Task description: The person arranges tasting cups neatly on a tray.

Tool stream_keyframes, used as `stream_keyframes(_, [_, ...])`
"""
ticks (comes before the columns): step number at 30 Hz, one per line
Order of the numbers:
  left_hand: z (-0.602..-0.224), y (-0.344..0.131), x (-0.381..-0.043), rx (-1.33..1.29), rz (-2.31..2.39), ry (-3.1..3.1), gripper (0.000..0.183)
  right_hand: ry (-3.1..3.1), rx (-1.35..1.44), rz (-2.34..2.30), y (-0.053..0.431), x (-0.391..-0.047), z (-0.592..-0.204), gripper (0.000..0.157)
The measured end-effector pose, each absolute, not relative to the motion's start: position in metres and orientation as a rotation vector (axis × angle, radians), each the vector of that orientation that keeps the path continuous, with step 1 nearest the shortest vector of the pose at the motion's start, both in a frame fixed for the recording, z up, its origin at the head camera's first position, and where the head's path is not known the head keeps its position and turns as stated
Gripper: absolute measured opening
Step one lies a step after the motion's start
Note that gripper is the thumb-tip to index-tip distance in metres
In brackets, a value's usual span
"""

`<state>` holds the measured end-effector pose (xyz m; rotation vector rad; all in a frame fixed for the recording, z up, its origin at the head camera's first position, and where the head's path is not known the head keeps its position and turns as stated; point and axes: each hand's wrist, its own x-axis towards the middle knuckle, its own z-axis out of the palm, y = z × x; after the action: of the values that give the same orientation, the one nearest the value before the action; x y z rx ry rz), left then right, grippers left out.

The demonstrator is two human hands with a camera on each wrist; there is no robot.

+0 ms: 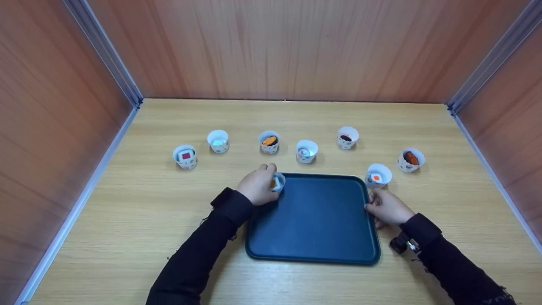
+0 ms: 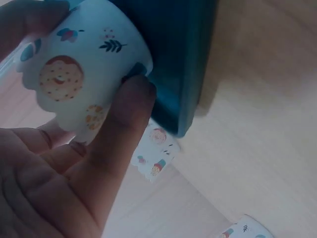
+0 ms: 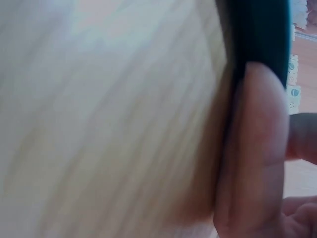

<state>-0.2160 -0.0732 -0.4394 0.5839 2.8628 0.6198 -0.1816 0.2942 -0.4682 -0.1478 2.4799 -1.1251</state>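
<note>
A dark teal tray (image 1: 313, 220) lies on the table between the two hands. At its back left corner my left hand (image 1: 259, 185) holds a small paper cup (image 1: 278, 181), thumb on one side and fingers on the other. Printed doughnuts and leaves cover this scalloped cup (image 2: 74, 69) in the left wrist view; in the head view something orange and whitish shows inside. My right hand (image 1: 388, 206) pinches the tray's right rim, and a finger (image 3: 260, 144) lies along that edge in the right wrist view. Just behind this hand stands a cup (image 1: 378, 175) with an orange-and-white piece.
Behind the tray, more patterned cups stand in a loose arc: one with a red-and-white piece (image 1: 185, 156), a pale one (image 1: 218, 142), several with orange, dark or pale contents, and one with reddish-brown pieces (image 1: 410, 160) at right. Wooden panels (image 1: 288, 51) enclose the table's back and sides.
</note>
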Motion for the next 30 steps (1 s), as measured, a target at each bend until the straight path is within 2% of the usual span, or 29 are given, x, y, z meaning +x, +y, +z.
stream_keyframes(10, [-0.442,-0.075,-0.213,0.589,0.660,2.853,0.057,2.453,-0.144,-1.154,0.295,-0.181,-0.467,0.015])
stream_keyframes(18, [-0.438,-0.088,-0.212,0.521,0.787,2.900,0.083,2.441,-0.145,-1.164,0.294,-0.181,-0.467,0.016])
stream_keyframes(25, [-0.428,-0.133,-0.224,0.391,0.769,3.145,0.087,2.450,-0.162,-1.153,0.294,-0.181,-0.468,0.015])
stream_keyframes(30, [-0.428,-0.179,-0.238,0.101,0.878,3.266,0.085,2.462,-0.174,-1.145,0.293,-0.180,-0.467,0.015])
